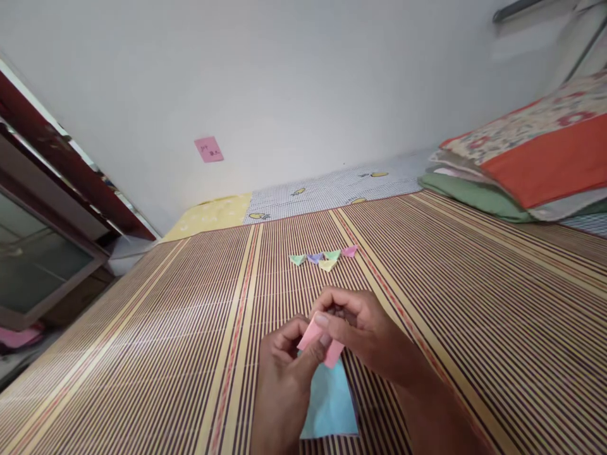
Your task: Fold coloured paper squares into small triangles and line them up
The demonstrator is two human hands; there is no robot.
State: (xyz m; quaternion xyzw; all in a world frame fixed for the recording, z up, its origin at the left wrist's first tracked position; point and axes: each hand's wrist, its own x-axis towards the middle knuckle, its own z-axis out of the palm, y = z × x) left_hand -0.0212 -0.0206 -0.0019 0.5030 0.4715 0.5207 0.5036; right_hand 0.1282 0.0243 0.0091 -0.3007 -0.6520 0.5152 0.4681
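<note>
Both my hands hold a small folded pink paper [327, 349] just above a striped bamboo mat [190, 328]. My left hand [284, 373] pinches its lower left end with thumb and fingers. My right hand [365, 332] grips its upper right part, fingers curled over it. Under my hands a light blue paper sheet [329, 404] lies flat on the mat. Farther off on the mat lie several small folded paper triangles [325, 259] in green, purple, yellow and pink.
A pink sticky note [208, 150] is stuck on the white wall. Folded blankets and a patterned orange pillow [535, 151] are stacked at the right. A dark wooden cabinet with a glass door [42, 253] stands at the left edge.
</note>
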